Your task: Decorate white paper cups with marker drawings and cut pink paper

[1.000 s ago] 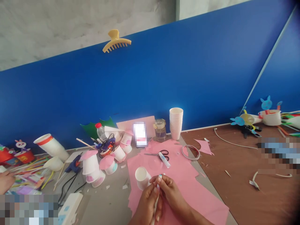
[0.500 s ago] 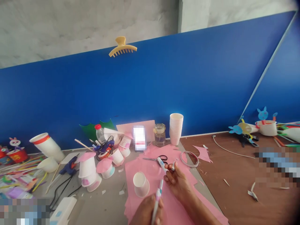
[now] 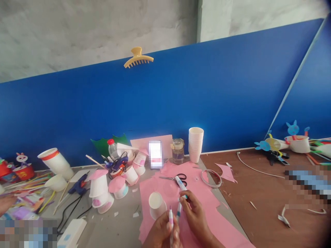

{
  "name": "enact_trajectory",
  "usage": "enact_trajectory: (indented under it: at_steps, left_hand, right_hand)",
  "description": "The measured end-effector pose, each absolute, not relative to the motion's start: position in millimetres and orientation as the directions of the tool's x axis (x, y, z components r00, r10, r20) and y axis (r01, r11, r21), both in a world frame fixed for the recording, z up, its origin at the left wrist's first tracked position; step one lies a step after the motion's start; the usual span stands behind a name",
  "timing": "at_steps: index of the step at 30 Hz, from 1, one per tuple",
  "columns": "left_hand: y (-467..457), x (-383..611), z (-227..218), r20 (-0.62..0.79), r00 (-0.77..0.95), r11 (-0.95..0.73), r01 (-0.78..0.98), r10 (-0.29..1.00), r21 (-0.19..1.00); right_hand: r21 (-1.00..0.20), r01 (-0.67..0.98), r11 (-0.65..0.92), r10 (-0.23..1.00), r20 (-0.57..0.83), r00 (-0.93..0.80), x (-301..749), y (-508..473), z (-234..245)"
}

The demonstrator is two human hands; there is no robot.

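My left hand (image 3: 161,232) is at the bottom centre, closed round a white pen (image 3: 170,220) with a pink tip, held upright. Close beside it, my right hand (image 3: 195,215) pinches a second thin white and teal pen piece (image 3: 179,208). Both hands hover over a pink paper sheet (image 3: 207,203). An upturned white paper cup (image 3: 157,204) lies just left of my hands. Just beyond my right fingers a white marker (image 3: 181,182) rests across black-handled scissors (image 3: 172,178).
A stack of paper cups (image 3: 195,144), a glass jar (image 3: 177,151) and a tape ring (image 3: 211,178) stand behind. Decorated cups (image 3: 103,191), a glue gun (image 3: 79,186) and straws crowd the left, where another person's hand (image 3: 5,203) shows. Paper-cup animals (image 3: 297,143) sit far right.
My right hand left the pen held in both hands, reached out toward the marker by the scissors, then drew back beside my left hand with a teal piece. The view tilted slightly.
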State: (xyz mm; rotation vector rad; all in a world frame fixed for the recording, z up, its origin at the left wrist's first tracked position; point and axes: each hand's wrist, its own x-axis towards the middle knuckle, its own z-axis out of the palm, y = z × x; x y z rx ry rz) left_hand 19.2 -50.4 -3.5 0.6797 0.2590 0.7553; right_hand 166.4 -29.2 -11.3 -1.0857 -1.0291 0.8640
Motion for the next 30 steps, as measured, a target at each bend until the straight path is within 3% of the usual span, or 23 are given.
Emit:
enact_trajectory:
  at_steps: [6, 14, 23, 30]
  left_hand:
    - [-50, 21, -5, 0.05, 0.56, 0.435, -0.693, 0.827, 0.576]
    - [-54, 20, 5, -0.015, 0.539, 0.448, -0.683, 0.842, 0.577]
    - [-55, 17, 9, -0.026, 0.514, 0.425, -0.68, 0.858, 0.597]
    - [-54, 9, 26, -0.015, 0.506, 0.412, -0.684, 0.862, 0.602]
  right_hand:
    - [-0.978, 0.009, 0.209, 0.952, 0.206, 0.227, 156, -37, -16]
    - [-0.962, 0.171, 0.211, 0.929, 0.252, 0.272, 158, -29, -23]
    - [-0.834, 0.352, 0.425, 0.848, 0.503, 0.169, 160, -26, -22]
    - [-0.576, 0.421, 0.701, 0.62, 0.784, 0.039, 158, -44, -7]
